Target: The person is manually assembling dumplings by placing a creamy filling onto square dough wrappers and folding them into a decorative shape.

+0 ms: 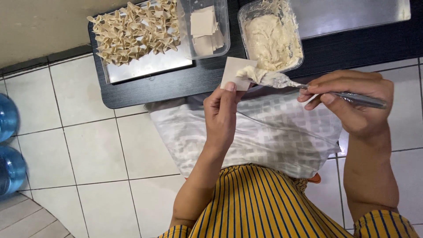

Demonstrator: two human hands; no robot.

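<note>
A person sits over a pale tiled floor (88, 154), in a yellow top with dark stripes (260, 202). A grey and white checked cloth (273, 136) lies across the lap. On the far side is a low black table (185, 83).

On the table, far left, a shiny metal tray (145, 66) is piled with folded dumplings (134, 28). Just right of it stands a clear tub (205, 28) with flat square wrappers inside. Right of that is another clear tub (269, 33) full of pale, creamy filling. A second metal tray (348, 15) sits at the far right. Two blue water bottles (9, 141) peek in at the left edge of the floor.

The left hand (220, 117) pinches one square wrapper (233, 72) by its near edge, thumb and fingers closed on it. The wrapper is held up over the near edge of the table, just in front of the filling tub.

The right hand (352, 99) grips the handle of a metal spoon (308, 86), fingers shut tight around it. The spoon tip, smeared with a blob of filling (251, 74), touches the wrapper.
</note>
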